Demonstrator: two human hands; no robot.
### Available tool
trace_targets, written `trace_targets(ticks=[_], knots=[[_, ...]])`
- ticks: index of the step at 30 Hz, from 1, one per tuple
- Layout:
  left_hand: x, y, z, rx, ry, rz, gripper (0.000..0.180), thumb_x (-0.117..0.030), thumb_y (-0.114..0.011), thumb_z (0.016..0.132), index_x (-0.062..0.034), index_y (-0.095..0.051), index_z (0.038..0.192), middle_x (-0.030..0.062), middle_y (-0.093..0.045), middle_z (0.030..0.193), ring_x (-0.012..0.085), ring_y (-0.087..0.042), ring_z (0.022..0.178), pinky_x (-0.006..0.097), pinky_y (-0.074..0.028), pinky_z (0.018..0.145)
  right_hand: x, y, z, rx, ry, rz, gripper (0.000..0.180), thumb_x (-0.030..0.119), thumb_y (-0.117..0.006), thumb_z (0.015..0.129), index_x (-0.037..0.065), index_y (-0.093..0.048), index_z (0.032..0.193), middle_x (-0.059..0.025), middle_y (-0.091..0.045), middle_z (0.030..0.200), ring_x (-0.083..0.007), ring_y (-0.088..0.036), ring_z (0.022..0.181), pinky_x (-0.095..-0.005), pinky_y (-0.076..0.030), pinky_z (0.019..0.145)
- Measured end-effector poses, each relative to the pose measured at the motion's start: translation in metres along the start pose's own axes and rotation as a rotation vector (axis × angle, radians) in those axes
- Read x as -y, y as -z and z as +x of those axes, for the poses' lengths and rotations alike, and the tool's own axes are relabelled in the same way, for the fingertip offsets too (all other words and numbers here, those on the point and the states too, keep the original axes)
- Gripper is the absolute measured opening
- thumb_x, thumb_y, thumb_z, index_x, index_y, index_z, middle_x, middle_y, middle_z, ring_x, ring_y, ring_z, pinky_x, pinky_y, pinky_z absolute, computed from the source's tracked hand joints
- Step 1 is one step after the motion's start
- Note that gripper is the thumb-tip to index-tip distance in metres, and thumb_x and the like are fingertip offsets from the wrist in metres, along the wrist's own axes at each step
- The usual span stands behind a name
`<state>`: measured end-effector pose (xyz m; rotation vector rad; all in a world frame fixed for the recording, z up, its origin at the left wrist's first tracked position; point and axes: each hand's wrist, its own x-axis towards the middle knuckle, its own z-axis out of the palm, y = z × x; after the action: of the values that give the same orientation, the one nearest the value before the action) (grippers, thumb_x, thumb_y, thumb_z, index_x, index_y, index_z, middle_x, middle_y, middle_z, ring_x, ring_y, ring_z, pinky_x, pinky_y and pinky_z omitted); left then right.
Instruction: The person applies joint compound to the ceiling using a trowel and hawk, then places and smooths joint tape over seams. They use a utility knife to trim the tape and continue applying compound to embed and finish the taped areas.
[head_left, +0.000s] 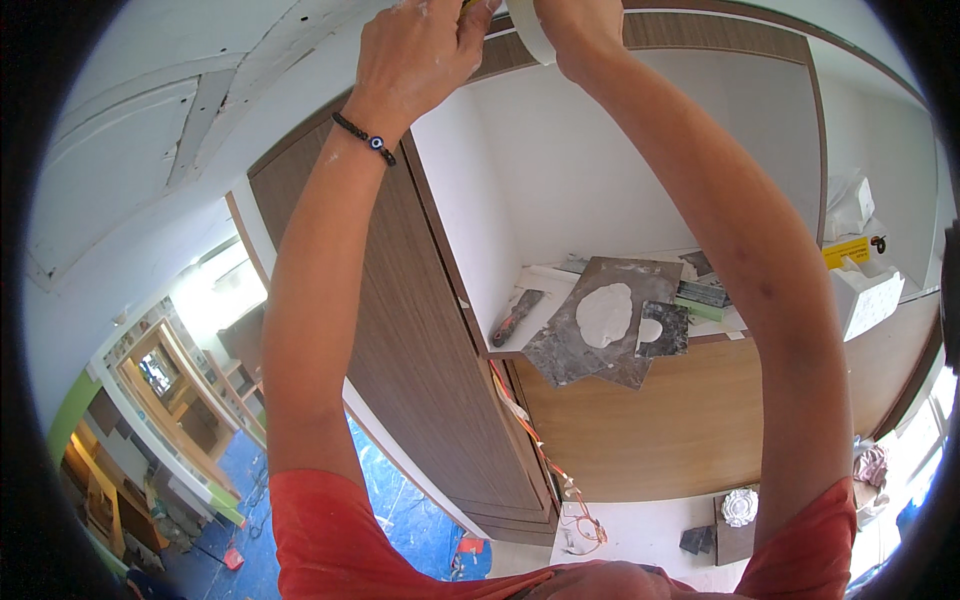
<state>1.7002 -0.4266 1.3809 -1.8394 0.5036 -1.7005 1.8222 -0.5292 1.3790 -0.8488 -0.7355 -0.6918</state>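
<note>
Both my arms are raised overhead at the top of a brown wooden cabinet (420, 330). My left hand (420, 50), with a black bead bracelet on the wrist, is pinched shut near the cabinet's top edge, with a bit of yellow showing at its fingertips. My right hand (572, 35) is partly cut off by the picture's top edge. A strip of white tape (532, 35) curves between the two hands, and both seem to grip it. White plaster marks the left hand's fingers.
In the open white niche below lie a grey board with a blob of white plaster (605, 315), a smaller plastered trowel (662, 330) and a red-handled putty knife (515, 318). White boxes (865, 295) stand at the right. An orange-white ribbon (545, 465) hangs down. Blue floor covering (400, 510) lies below.
</note>
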Motion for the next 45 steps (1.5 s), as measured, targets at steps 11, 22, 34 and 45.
trace_targets(ticks=[11,22,34,45], knots=[[0.008,-0.003,-0.001,-0.019,-0.031,0.021,0.036,-0.014,-0.061,0.099,0.0003,-0.058,0.132,0.0231,-0.068,0.126,0.0409,-0.070,0.107,0.045,-0.060,0.087,-0.001,-0.001,0.000,0.012,-0.016,0.068,0.037,0.024,-0.066,0.096,0.004,-0.058,0.127,-0.0255,-0.071,0.105,-0.0331,-0.070,0.097,-0.0427,-0.055,0.082],[0.009,-0.002,0.002,0.011,-0.004,0.044,0.035,-0.015,-0.060,0.100,0.0003,-0.060,0.131,0.0246,-0.069,0.122,0.0414,-0.072,0.096,0.045,-0.061,0.077,0.002,0.002,-0.001,0.035,-0.063,0.068,0.040,0.024,-0.066,0.095,0.004,-0.056,0.127,-0.0259,-0.070,0.107,-0.0338,-0.070,0.097,-0.0437,-0.056,0.080],[0.008,-0.009,0.001,-0.073,-0.066,0.099,0.030,-0.014,-0.060,0.098,-0.0023,-0.062,0.125,0.0211,-0.072,0.115,0.0402,-0.073,0.086,0.045,-0.060,0.069,-0.003,0.001,0.002,0.006,0.006,0.040,0.037,0.025,-0.067,0.094,0.004,-0.059,0.123,-0.0266,-0.071,0.104,-0.0354,-0.071,0.096,-0.0442,-0.056,0.080],[0.004,-0.010,-0.009,-0.066,0.023,0.120,0.032,-0.016,-0.061,0.097,-0.0077,-0.063,0.128,0.0190,-0.072,0.115,0.0407,-0.072,0.087,0.046,-0.060,0.068,-0.014,-0.003,0.006,-0.071,0.119,-0.059,0.036,0.029,-0.069,0.093,0.005,-0.061,0.119,-0.0279,-0.071,0.105,-0.0373,-0.071,0.098,-0.0446,-0.054,0.083]])
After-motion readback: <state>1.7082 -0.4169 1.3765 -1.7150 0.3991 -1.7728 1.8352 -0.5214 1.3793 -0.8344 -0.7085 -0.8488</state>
